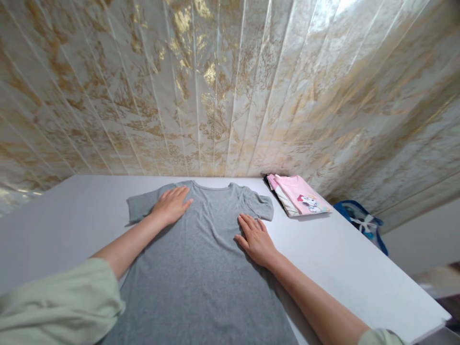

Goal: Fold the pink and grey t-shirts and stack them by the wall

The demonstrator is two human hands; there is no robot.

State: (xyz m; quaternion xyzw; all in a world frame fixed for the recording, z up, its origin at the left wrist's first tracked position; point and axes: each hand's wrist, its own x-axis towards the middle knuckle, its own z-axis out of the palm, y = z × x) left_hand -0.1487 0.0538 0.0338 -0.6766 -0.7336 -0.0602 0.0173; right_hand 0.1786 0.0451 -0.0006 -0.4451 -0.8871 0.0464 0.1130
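A grey short-sleeved T-shirt lies spread flat on a white table, its neckline toward the wall. My left hand rests palm down on the shirt's left shoulder, fingers stretched out and together. My right hand lies flat on the shirt's right side just below the sleeve, fingers extended. Neither hand grips any cloth.
A folded pink garment with a cartoon print sits on a small stack at the table's back right, near the wall. A blue bag stands beyond the table's right edge. A marbled gold and white panelled wall rises behind the table.
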